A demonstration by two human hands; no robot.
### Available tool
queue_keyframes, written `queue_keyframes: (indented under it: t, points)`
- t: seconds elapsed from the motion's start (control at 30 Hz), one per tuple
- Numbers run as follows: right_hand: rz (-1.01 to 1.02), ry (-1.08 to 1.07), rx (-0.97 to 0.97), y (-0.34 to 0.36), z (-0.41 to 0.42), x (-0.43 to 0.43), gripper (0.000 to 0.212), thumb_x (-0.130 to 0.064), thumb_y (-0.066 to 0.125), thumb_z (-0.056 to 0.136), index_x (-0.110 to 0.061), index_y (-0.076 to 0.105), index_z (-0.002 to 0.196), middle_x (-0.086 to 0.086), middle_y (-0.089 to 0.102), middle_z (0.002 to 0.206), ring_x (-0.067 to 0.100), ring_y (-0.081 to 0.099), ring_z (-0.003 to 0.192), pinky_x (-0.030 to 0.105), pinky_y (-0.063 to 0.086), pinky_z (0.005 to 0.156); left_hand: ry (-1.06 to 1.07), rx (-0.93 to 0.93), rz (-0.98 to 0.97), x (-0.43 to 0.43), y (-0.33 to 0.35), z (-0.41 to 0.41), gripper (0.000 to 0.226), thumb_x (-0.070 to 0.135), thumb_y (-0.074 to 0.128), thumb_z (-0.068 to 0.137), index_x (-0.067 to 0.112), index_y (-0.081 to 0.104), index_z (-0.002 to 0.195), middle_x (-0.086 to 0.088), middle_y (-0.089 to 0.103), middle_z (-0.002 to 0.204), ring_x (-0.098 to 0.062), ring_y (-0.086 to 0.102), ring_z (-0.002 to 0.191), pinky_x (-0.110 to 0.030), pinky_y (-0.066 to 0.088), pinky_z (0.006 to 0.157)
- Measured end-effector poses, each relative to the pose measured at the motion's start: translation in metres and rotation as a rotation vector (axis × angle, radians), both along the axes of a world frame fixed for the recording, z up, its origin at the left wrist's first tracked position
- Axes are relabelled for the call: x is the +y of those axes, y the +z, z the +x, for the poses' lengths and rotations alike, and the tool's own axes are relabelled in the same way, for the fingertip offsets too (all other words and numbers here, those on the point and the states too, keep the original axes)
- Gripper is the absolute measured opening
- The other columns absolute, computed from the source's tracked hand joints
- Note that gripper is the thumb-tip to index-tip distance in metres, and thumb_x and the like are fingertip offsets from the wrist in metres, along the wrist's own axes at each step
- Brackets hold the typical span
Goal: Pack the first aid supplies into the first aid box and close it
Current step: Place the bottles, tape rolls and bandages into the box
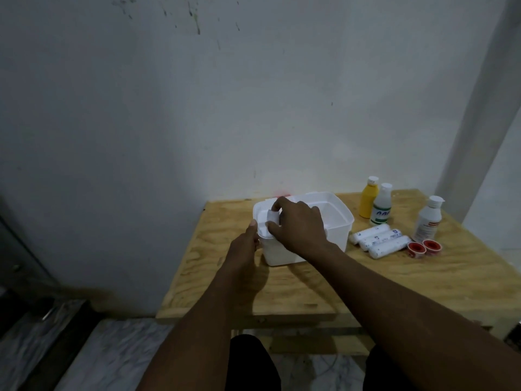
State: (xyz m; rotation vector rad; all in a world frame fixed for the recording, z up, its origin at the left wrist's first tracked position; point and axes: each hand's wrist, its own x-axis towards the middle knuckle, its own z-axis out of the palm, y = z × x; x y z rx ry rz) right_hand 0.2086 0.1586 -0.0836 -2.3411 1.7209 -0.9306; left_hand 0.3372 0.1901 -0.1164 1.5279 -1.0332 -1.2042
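A white plastic first aid box [335, 218] stands open on a plywood table [394, 280]. My right hand [298, 227] reaches across the box's left end, its fingers pinching a small white roll [272, 215] just over the rim. My left hand [245, 241] rests against the box's left wall, thumb on the rim. Right of the box lie three white bandage rolls [380, 240], two red tape rolls [423, 248], a yellow bottle [368, 199] and two white bottles [382, 206] [428, 221]. The lid is not clearly visible.
The table sits against a pale wall [225, 108], with a wall corner close at the right. The table's front edge [253, 317] is near my knees. Marbled floor and a dark object lie at the lower left.
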Motion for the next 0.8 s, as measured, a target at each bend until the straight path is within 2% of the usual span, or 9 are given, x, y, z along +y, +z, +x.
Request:
queue_keyframes:
  t: [0.13,0.27,0.4,0.5,0.57,0.63,0.7,0.8]
  points:
    - [-0.01,0.029,-0.011,-0.005,-0.001,0.003,0.035,-0.038,0.061,0.084,-0.023,0.056,0.116,-0.001,0.074,0.096,0.025,0.064,0.096,0.039,0.038,0.083,0.009,-0.009,-0.022,0.0,-0.001,0.0,0.05,0.048,0.03,0.106,0.016,0.063,0.127,-0.009,0.064,0.129,-0.023,0.061,0.108,-0.026,0.048,0.069]
    - [0.123,0.009,-0.064,0.003,-0.002,-0.003,0.034,-0.036,0.065,0.079,-0.025,0.059,0.11,-0.002,0.073,0.094,0.025,0.064,0.098,0.039,0.04,0.084,0.013,-0.004,-0.036,0.003,0.002,-0.002,0.054,0.049,0.029,0.106,0.015,0.057,0.136,-0.01,0.06,0.132,-0.024,0.058,0.11,-0.026,0.047,0.069]
    - [0.17,-0.063,-0.124,0.014,-0.001,-0.008,0.031,-0.04,0.064,0.078,-0.017,0.069,0.098,0.002,0.071,0.099,0.026,0.062,0.098,0.039,0.048,0.085,0.013,-0.009,-0.048,0.002,0.003,-0.002,0.054,0.048,0.028,0.106,0.013,0.057,0.136,-0.009,0.06,0.127,-0.023,0.057,0.106,-0.023,0.046,0.065]
    - [0.122,-0.099,-0.004,0.008,0.001,-0.01,0.036,-0.046,0.056,0.084,-0.015,0.072,0.091,0.004,0.072,0.094,0.028,0.062,0.098,0.038,0.047,0.082,0.011,-0.031,-0.047,0.0,0.0,-0.001,0.057,0.051,0.029,0.105,0.013,0.057,0.137,-0.012,0.059,0.137,-0.024,0.057,0.109,-0.027,0.046,0.069]
    - [0.064,-0.131,0.102,0.002,0.002,-0.009,0.041,-0.048,0.053,0.087,-0.013,0.072,0.094,0.007,0.069,0.097,0.03,0.057,0.102,0.038,0.045,0.08,0.011,-0.033,-0.043,0.0,-0.002,-0.001,0.059,0.053,0.029,0.104,0.013,0.058,0.137,-0.013,0.059,0.139,-0.025,0.057,0.112,-0.03,0.046,0.076]
    - [0.05,-0.164,0.128,-0.002,0.001,-0.009,0.044,-0.051,0.054,0.087,-0.013,0.071,0.099,0.008,0.067,0.102,0.03,0.055,0.104,0.039,0.046,0.083,0.017,-0.032,-0.039,-0.001,-0.002,-0.001,0.06,0.053,0.029,0.104,0.013,0.057,0.138,-0.013,0.058,0.14,-0.025,0.057,0.113,-0.031,0.044,0.081]
    - [0.068,-0.176,0.094,-0.003,-0.002,-0.01,0.046,-0.054,0.056,0.086,-0.014,0.07,0.103,0.007,0.067,0.107,0.029,0.056,0.106,0.04,0.046,0.086,0.022,-0.031,-0.036,0.0,0.0,-0.002,0.059,0.051,0.029,0.105,0.012,0.057,0.138,-0.012,0.059,0.139,-0.023,0.056,0.109,-0.028,0.045,0.075]
    - [0.095,-0.145,0.011,-0.002,-0.006,-0.009,0.046,-0.056,0.057,0.086,-0.017,0.066,0.108,0.005,0.066,0.113,0.029,0.054,0.111,0.042,0.043,0.089,0.033,0.003,-0.021,-0.001,0.002,-0.004,0.056,0.046,0.031,0.106,0.008,0.059,0.135,-0.009,0.061,0.123,-0.018,0.059,0.093,-0.018,0.046,0.05]
